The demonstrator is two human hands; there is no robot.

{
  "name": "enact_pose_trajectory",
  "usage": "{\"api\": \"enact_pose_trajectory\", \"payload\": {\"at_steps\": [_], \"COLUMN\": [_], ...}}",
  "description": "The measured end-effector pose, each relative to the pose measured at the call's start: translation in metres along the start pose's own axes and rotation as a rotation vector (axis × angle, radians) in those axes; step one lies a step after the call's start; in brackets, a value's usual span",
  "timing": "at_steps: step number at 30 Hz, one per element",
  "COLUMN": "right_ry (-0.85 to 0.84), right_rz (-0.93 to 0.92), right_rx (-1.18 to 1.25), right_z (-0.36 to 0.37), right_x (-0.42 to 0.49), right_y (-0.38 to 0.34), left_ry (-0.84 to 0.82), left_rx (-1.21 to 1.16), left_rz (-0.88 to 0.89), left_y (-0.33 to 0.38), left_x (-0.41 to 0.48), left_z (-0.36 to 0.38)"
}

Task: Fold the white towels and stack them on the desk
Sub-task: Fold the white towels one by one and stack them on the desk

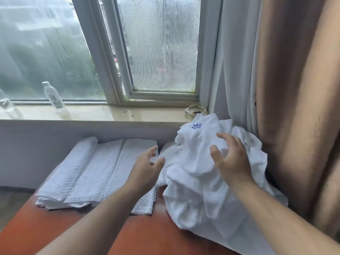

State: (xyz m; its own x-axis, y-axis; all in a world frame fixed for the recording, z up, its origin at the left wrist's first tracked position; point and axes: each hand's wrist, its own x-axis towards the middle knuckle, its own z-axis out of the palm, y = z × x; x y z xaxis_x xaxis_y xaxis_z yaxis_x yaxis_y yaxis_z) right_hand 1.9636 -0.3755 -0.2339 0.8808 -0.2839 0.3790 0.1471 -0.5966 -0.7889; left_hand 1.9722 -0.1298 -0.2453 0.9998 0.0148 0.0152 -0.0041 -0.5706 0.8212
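The left hand [145, 172] has its fingers [153, 150] spread and loose, grasping nothing, at the left edge of the crumpled towel pile [195, 190]. The right hand [231, 161] splays its fingers over the pile's top (touching or just above, I cannot tell). Left of the left fingers, folded towels [88, 172] lie side by side up to the counter [143, 234] edge. Bare counter shows below both wrists. A curtain [294, 107] crowds the pile's right.
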Motion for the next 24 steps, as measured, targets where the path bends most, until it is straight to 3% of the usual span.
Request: {"api": "enact_pose_trajectory", "payload": {"at_steps": [7, 13, 17, 20, 24], "right_ry": [0.151, 0.194, 0.099, 0.030, 0.178], "right_rz": [0.042, 0.040, 0.085, 0.026, -0.147], "right_rx": [-0.073, -0.331, -0.446, -0.445, -0.436], "right_z": [0.028, 0.053, 0.053, 0.056, 0.072], "right_x": [0.035, 0.044, 0.019, 0.000, -0.010], "right_y": [0.015, 0.023, 0.054, 0.082, 0.114], "left_ry": [-0.111, -0.259, -0.346, -0.363, -0.265], "left_rx": [-0.108, -0.186, -0.034, 0.035, 0.077], "left_rz": [0.060, 0.106, 0.348, 0.451, 0.433], "left_y": [-0.018, -0.028, -0.038, -0.049, -0.071], "left_x": [0.078, 0.120, 0.113, 0.105, 0.101], "left_z": [0.026, 0.064, 0.104, 0.131, 0.155]}}
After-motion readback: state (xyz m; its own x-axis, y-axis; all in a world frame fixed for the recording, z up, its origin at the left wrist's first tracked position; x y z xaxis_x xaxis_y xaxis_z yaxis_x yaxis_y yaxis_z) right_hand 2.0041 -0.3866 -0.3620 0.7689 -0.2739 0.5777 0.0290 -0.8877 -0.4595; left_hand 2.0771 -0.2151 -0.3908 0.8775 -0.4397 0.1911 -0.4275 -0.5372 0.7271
